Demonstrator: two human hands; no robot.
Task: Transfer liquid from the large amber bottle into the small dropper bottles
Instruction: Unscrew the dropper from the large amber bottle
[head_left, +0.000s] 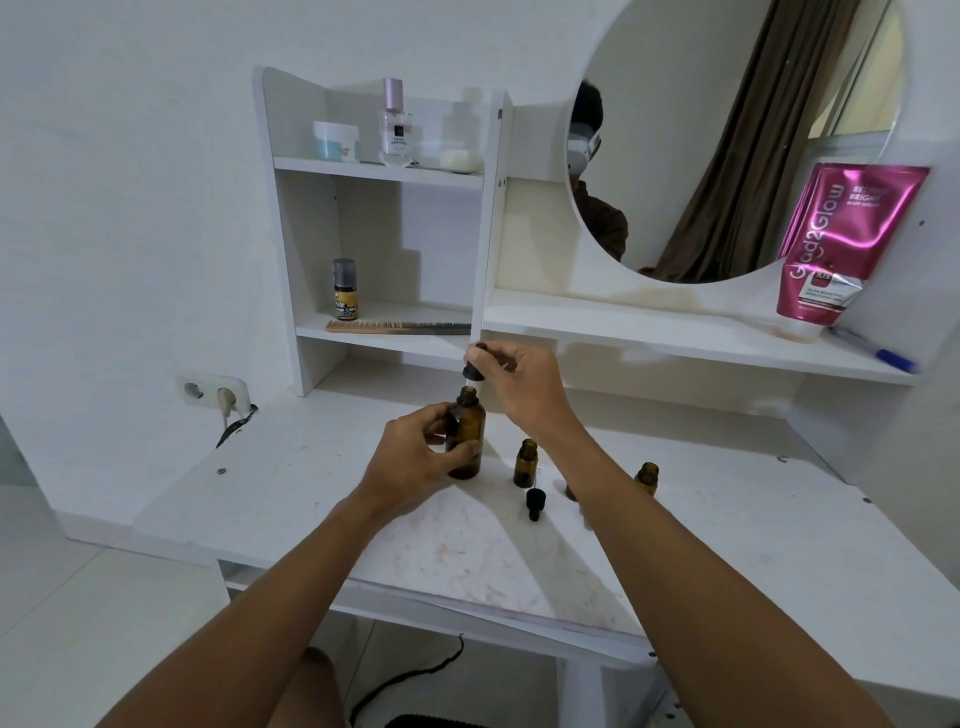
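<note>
The large amber bottle (467, 431) stands open and upright on the white desk (727, 545). My left hand (415, 462) grips its side. My right hand (524, 382) pinches a black dropper cap (474, 364) just above the bottle's mouth, with the glass tip at the neck. A small open amber dropper bottle (525, 462) stands right of the large one. Another small open bottle (647, 477) stands further right, beyond my right forearm. A third is mostly hidden behind that forearm. A loose black dropper cap (535, 503) lies on the desk in front of the small bottles.
A white shelf unit holds a comb (397, 327), a small yellow-labelled bottle (344, 289), a perfume bottle (396, 124) and a jar (336, 140). A round mirror (737, 130), a pink tube (841, 244) and a blue pen (872, 351) are on the right ledge. A wall socket (213, 392) is at left.
</note>
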